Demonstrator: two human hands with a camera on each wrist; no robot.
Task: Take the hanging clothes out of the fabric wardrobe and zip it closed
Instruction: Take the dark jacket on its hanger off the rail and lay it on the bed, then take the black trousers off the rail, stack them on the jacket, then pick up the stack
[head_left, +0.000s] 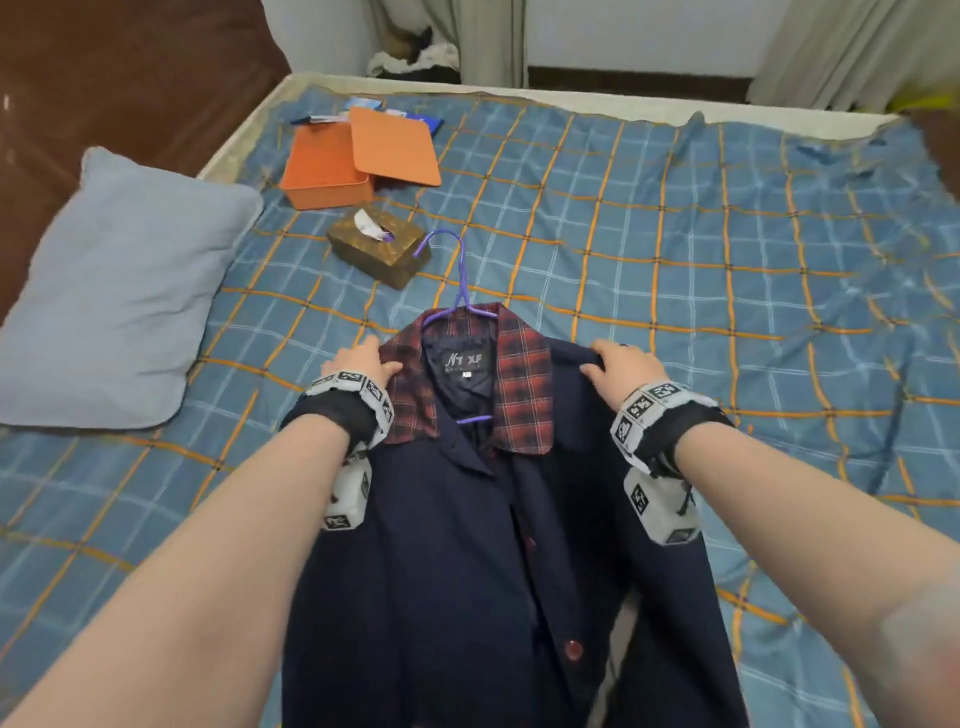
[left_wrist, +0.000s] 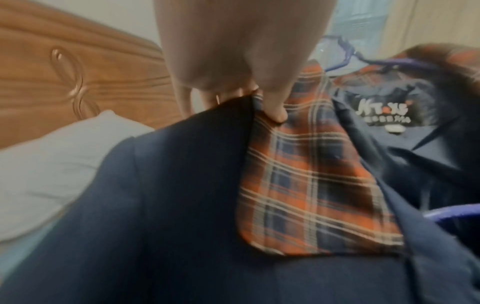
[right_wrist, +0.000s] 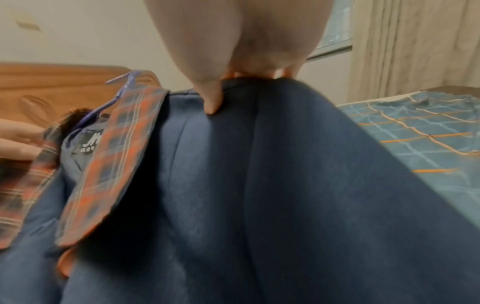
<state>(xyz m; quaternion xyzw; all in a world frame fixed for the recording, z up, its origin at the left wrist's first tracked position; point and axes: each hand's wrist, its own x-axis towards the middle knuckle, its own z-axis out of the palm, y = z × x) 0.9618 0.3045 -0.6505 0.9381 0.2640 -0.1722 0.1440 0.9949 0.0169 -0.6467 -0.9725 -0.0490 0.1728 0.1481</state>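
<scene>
Both forearms reach over the navy jacket (head_left: 498, 545), which lies on the bed (head_left: 675, 234) on its purple hanger (head_left: 460, 275). Left hand (head_left: 363, 364) and right hand (head_left: 621, 366) pinch its shoulders, fingers curled. One garment is out (wardrobe unseen); zipping likely remains.

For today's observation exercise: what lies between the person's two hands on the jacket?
In the head view, the plaid collar and the purple hanger lie between the left hand and the right hand.

Hand (left_wrist: 241, 51) — thumb on plaid collar (left_wrist: 311, 174)
</scene>
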